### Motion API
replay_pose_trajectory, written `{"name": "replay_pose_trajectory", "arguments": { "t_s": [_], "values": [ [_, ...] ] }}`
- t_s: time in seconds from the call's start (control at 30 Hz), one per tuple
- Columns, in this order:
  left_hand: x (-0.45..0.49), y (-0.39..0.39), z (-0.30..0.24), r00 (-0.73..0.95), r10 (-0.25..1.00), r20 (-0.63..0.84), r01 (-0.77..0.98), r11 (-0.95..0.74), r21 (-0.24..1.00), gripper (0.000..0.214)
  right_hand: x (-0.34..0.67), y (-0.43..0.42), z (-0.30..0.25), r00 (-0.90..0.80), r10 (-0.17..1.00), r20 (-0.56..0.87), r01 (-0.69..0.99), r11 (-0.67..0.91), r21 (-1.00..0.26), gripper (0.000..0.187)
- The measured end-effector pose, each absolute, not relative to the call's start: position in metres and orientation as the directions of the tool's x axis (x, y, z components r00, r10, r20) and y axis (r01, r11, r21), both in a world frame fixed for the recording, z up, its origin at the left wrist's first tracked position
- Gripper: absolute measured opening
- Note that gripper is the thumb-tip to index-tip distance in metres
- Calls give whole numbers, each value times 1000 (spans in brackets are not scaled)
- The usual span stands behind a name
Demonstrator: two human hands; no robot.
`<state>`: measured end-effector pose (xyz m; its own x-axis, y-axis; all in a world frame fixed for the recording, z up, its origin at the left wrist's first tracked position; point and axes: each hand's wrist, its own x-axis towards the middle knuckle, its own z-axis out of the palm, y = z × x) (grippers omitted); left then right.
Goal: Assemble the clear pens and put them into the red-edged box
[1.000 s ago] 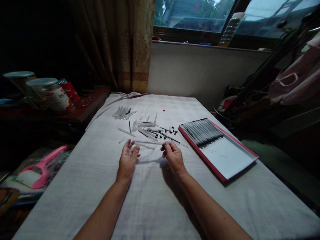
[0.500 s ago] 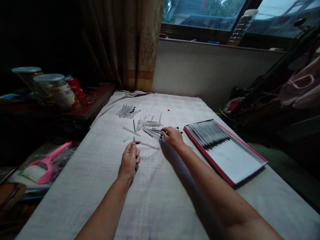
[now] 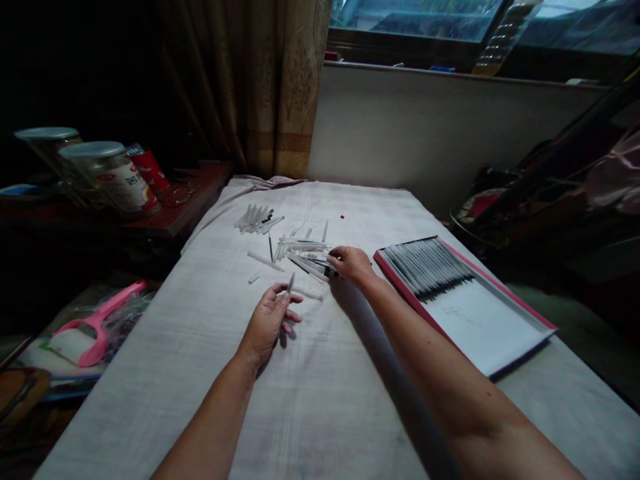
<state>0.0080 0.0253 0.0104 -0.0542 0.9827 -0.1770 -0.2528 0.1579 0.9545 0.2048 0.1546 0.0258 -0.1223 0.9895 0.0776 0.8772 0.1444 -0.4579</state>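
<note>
My left hand (image 3: pixel 270 319) rests on the white cloth and pinches a short clear pen tube (image 3: pixel 291 283) upright between thumb and fingers. My right hand (image 3: pixel 353 262) reaches forward into the loose heap of pen parts (image 3: pixel 300 253), fingers curled around a small dark piece at the heap's right edge. The heap holds clear tubes, thin refills and small black caps. A second small bundle of clear tubes (image 3: pixel 255 219) lies farther back left. To the right, a red-edged tray (image 3: pixel 500 333) carries a neat row of finished pens (image 3: pixel 425 265) at its far end.
The cloth-covered table (image 3: pixel 320 400) runs toward a curtain (image 3: pixel 260 87) and a window wall. A side shelf on the left holds jars (image 3: pixel 110 177) and a red can. A pink lint roller (image 3: pixel 95 327) lies lower left. Clutter stands at the right.
My right hand moved from near me forward into the heap and closed on a piece. My left hand closed and raised a clear tube. The camera tilted down slightly.
</note>
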Motion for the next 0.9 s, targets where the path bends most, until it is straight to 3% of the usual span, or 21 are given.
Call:
{"name": "replay_pose_trajectory", "arguments": {
  "t_s": [0.1,0.17,0.23,0.47,0.6,0.9],
  "values": [
    [9,23,12,14,981,-194,-199,193,961,50,214,129,18,-119,992,35,558,96,-824,22],
    [11,20,13,60,977,-205,-161,212,964,52,218,104,14,-133,991,1,321,44,-946,31],
    [13,17,13,89,974,-210,-126,220,967,52,220,79,13,-164,985,-43,149,-18,-989,39],
    [21,9,7,192,955,-225,-46,238,970,48,223,29,13,-105,956,-272,-270,-291,-918,42],
    [26,5,9,219,942,-253,7,258,966,50,221,29,10,-25,956,-291,-362,-280,-889,40],
    [31,2,10,236,936,-260,115,239,964,51,218,29,13,-43,943,-329,-449,-313,-837,44]
  ]
}}
